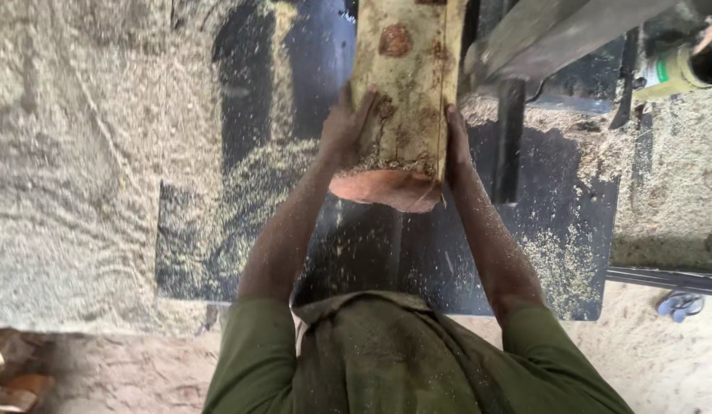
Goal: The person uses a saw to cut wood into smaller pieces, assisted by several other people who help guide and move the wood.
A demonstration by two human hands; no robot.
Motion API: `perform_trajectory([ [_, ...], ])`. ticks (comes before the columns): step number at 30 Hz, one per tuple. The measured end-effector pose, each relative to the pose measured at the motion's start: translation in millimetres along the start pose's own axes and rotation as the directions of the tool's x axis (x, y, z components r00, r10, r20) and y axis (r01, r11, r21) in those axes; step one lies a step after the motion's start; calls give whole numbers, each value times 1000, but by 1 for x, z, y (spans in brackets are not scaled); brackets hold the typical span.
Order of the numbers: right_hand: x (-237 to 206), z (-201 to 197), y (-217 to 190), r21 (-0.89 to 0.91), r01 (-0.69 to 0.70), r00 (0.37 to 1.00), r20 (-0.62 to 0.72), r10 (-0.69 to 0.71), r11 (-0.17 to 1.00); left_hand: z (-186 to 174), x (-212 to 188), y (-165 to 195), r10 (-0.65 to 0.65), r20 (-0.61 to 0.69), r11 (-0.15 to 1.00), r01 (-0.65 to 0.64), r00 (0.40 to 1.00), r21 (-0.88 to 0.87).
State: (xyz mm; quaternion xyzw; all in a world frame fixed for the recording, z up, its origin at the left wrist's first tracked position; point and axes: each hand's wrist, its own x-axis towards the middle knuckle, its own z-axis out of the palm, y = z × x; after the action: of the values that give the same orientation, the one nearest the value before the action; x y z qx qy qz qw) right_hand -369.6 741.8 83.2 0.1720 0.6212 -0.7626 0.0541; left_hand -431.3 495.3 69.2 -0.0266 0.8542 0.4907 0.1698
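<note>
Sawdust-strewn dark saw table: I clamp the log endwise, left hand and right hand gripping its sides (steadier that way).

Desk: dark metal plate, flat, dusted with sawdust. Sawdust thickest toward the left edge and in a patch near the right front corner; thin streaks across the middle. A log lies lengthwise on the desk, its reddish cut end toward the front edge, bark pale and blotched. Beyond the left edge, a broad heap of sawdust. Floor past the front edge: sandy, sawdust-covered.
</note>
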Motion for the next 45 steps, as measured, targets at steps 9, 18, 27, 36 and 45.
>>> perform_trajectory([
  [9, -71, 5, 20, -256, -95, 984, -168, 53, 962, 9, -66, -23, 568, -9, 686, -467, 823, 559],
  [18, -130, -3, 49, -251, -109, 983, -172, 66, 962, 20, -116, -39, 383, 44, 873, -377, 923, 310],
  [27, -226, 26, 42, -203, -277, 942, -249, 224, 939, 16, -187, -55, 27, 23, 999, -28, 999, 28],
  [36, -316, 24, 93, 17, 59, 997, -49, -58, 998, 24, -313, -115, 22, 15, 999, -22, 1000, -25],
  [45, -409, -14, 116, -245, -135, 990, -62, 124, 960, 84, -442, -185, 481, -113, 831, -411, 869, 375],
])
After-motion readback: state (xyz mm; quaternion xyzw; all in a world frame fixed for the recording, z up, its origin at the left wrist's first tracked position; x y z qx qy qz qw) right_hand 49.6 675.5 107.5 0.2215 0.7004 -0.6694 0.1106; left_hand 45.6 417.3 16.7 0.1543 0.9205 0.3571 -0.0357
